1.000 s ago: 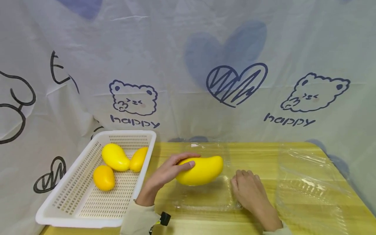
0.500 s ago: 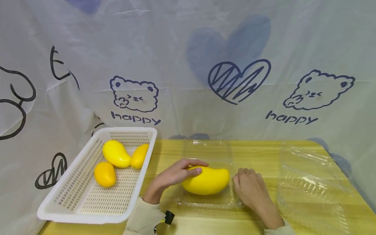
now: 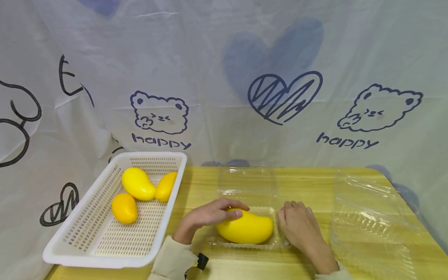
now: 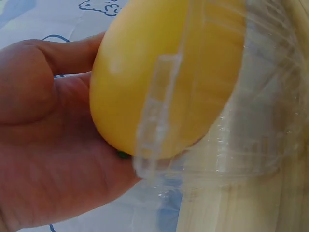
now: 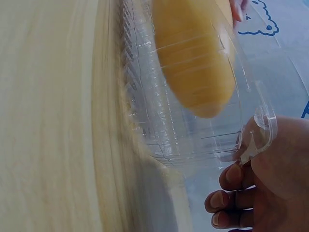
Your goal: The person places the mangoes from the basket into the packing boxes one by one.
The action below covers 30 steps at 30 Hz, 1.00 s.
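My left hand (image 3: 218, 213) grips a big yellow mango (image 3: 246, 229), thumb on top of its left end. The mango lies lengthwise within the base of a clear plastic clamshell box (image 3: 269, 244), whose lid (image 3: 246, 179) is raised at the back. In the left wrist view the mango (image 4: 130, 82) shows behind the box's clear wall, with a bit of green at its end. At the box's right side, my right hand (image 3: 299, 227) pinches the edge near a corner tab (image 5: 258, 140), its other fingers curled.
A white slotted basket (image 3: 105, 262) stands at the left with a yellow mango (image 3: 138, 183) and two more orange ones (image 3: 125, 209). Another clear plastic box (image 3: 371, 221) sits at the right of the wooden table (image 3: 308, 182). A printed cloth (image 3: 217, 77) hangs behind.
My left hand has brought the mango down and toward me, from above the clear box into its base. The right hand keeps its place at the box's edge.
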### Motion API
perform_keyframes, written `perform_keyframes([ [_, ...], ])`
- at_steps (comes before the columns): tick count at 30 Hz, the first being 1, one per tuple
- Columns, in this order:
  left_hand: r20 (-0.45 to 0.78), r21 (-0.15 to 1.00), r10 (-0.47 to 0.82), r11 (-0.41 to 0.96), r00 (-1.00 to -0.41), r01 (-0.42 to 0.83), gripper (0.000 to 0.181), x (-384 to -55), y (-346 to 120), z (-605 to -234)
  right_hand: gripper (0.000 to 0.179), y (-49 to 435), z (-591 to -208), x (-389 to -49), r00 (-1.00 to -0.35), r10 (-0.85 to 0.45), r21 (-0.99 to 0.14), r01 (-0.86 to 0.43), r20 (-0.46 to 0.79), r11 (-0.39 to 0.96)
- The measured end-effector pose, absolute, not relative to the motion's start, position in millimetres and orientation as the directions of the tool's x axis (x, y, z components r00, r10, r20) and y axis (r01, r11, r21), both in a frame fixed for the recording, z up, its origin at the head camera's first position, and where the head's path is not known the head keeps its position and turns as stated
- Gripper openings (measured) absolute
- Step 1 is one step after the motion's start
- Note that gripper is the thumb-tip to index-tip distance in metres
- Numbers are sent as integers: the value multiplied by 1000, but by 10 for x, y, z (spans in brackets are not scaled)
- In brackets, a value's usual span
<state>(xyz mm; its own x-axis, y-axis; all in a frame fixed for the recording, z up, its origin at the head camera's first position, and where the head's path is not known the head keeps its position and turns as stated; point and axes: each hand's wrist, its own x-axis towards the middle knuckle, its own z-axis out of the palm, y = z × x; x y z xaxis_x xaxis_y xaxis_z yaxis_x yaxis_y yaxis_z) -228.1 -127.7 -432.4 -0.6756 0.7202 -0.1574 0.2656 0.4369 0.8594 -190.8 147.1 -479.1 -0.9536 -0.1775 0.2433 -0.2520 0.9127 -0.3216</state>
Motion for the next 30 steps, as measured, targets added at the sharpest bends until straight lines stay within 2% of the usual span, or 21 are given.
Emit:
perform_keyframes([
  [7,-174,829,726,473,-665,299,38,-2260,-1260,-4326,30,1471,-4785,-1916,-950,-181,-323,-260,255,910],
  [30,-152,731,678,567,-719,380,33,-2240,-1115,-4394,29,1469,-4824,-1912,-957,-169,-336,-244,236,910],
])
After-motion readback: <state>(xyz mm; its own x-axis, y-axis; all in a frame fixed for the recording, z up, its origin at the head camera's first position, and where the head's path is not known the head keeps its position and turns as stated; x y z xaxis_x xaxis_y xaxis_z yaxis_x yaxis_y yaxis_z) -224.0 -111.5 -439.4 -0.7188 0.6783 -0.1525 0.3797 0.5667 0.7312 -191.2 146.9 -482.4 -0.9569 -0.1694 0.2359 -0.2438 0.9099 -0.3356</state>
